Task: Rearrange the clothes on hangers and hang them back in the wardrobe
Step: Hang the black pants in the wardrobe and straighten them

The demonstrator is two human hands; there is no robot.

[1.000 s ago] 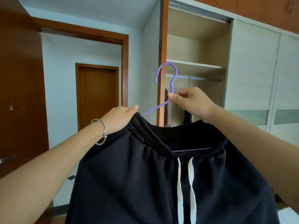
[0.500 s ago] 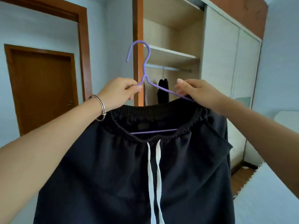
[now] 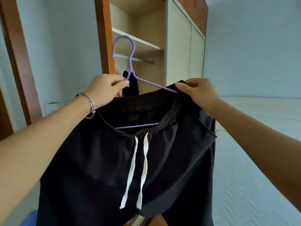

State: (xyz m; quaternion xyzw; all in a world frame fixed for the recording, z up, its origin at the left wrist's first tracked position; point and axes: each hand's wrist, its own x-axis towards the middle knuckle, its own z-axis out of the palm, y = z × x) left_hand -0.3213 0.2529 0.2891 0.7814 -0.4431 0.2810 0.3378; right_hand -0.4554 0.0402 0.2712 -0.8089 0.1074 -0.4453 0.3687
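The purple hanger (image 3: 131, 74) was held up in front of the open wardrobe (image 3: 177, 46), hook uppermost. The left hand (image 3: 105, 88) was closed in a narrow pinch at the hanger's neck, just below the hook, presumably so the hook stayed free and upright. The right hand (image 3: 198, 93) was pinched on the elastic waistband at the hanger's right shoulder, where fabric met wire. This grip was judged to be for seating the waistband over the arm. The black trousers (image 3: 114, 168) were draped with the waistband stretched across the hanger; the lower bar showed through the waist opening. The white drawstrings (image 3: 135, 168) hung loose down the front.

The rail (image 3: 141, 60) was seen beyond the hook, under a shelf, not touched by it. A dark garment (image 3: 132, 85) was already hung there, behind the left hand.

Hanging was judged not yet done. A mattress (image 3: 254, 176) lay to the right. A bangle (image 3: 88, 103) was worn at the left wrist.
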